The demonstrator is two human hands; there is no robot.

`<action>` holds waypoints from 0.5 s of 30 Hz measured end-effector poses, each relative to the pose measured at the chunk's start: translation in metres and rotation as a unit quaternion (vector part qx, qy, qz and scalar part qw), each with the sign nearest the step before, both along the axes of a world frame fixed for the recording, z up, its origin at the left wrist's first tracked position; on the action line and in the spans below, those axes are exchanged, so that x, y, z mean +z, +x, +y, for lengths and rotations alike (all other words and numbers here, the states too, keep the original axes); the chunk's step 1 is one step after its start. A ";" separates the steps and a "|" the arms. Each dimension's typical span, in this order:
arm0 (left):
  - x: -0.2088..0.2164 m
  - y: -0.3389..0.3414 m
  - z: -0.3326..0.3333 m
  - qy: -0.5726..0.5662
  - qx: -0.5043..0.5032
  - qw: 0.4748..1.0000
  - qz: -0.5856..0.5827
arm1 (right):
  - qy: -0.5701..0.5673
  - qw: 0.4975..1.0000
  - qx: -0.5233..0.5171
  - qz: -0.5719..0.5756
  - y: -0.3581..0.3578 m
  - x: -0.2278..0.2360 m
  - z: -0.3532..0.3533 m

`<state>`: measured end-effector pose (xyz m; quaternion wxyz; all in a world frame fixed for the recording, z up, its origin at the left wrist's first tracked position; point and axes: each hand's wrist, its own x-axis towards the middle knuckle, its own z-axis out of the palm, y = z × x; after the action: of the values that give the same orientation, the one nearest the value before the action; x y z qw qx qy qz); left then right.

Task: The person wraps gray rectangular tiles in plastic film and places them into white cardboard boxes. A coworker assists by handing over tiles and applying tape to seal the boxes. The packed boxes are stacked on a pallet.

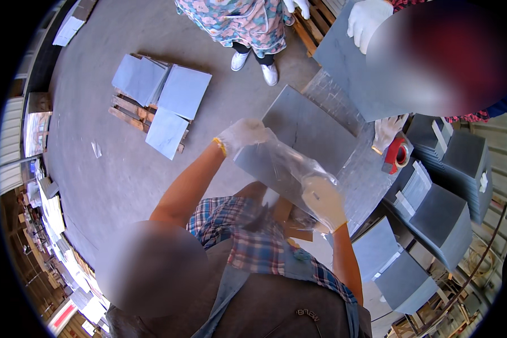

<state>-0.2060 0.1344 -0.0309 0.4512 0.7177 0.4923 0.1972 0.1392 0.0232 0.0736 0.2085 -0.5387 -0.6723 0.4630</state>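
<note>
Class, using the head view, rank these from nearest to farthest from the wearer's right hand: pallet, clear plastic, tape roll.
1. Clear plastic: touching the right hand, extending to its left.
2. Tape roll: ahead and to the right.
3. Pallet: far left, on the floor.

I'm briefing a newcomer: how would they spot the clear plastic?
Find the grey table, then the large grey slab on it. In front of that slab, the left hand and right hand hold clear plastic between them. Unlike the slab, it is see-through and glossy.
</note>
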 end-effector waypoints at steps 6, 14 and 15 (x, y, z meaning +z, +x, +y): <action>0.141 -0.020 -0.003 -0.442 -0.012 0.874 -0.202 | -0.275 0.846 0.149 0.432 0.022 0.016 -0.013; 0.056 -0.002 0.022 -0.080 0.036 0.977 0.193 | -0.263 0.965 -0.001 -0.013 0.024 -0.033 0.049; 0.041 0.002 0.022 -0.015 0.051 0.969 0.243 | -0.233 0.972 -0.009 -0.021 0.027 -0.042 0.052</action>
<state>-0.2037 0.1567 0.0099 0.3179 0.7116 0.6258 0.0322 0.1665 0.0749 0.0313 0.0672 -0.5879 -0.5450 0.5940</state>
